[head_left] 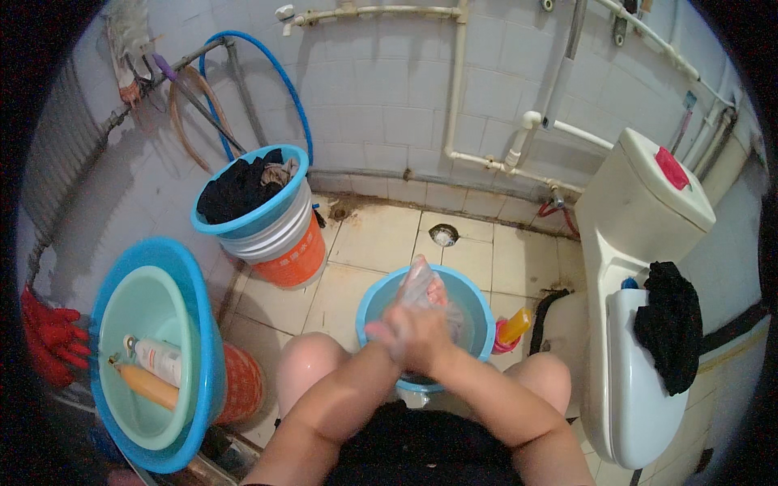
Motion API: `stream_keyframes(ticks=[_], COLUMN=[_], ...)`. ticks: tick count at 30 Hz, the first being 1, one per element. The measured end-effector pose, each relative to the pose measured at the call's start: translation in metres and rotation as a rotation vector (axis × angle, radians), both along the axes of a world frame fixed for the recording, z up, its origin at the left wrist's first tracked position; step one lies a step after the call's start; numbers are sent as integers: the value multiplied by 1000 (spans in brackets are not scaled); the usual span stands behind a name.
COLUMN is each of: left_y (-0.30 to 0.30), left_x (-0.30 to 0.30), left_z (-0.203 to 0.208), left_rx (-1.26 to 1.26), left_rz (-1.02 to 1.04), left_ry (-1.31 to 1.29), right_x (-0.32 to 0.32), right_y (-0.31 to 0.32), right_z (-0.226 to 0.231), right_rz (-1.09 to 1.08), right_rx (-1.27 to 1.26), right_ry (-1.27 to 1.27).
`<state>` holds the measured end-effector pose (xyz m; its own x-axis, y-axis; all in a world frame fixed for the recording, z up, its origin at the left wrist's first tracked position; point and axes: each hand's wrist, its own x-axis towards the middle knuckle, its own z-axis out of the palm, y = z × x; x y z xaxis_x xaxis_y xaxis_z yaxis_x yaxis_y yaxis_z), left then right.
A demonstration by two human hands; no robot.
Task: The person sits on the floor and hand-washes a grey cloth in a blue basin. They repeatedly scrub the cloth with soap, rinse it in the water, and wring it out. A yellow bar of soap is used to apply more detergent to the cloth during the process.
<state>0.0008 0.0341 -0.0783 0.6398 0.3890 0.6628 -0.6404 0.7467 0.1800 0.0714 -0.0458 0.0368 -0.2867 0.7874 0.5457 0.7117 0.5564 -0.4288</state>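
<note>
Both of my hands meet above a light blue basin on the floor between my knees. A pale, wet-looking cloth, thin and pinkish white, sticks up beyond my fingers and trails into the basin. My right hand is closed around it. Pressed against that hand, my left hand is closed on the cloth too, its fingers smeared by motion. My forearms hide the basin's near side and most of what lies in it.
Right of the basin stands a yellow bottle; a black garment lies on the toilet lid. At left, nested basins hold bottles. Another basin, with dark clothes, tops a bucket. A drain lies ahead.
</note>
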Motion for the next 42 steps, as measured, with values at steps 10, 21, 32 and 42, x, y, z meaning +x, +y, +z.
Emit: stream_keyframes(ticks=[10, 21, 32, 42], left_y=[-38, -35, -67, -66], left_x=[-12, -33, 28, 18], left_z=[94, 95, 93, 92], left_rx=[-754, -502, -666, -430], left_rz=[660, 716, 723, 791], left_ry=[718, 996, 888, 990], right_x=[27, 81, 33, 36], right_y=[23, 38, 35, 45], right_z=[-40, 14, -11, -34], right_rz=[-6, 352, -203, -84], right_rx=[-520, -735, -494, -327], right_ry=[600, 1732, 508, 598])
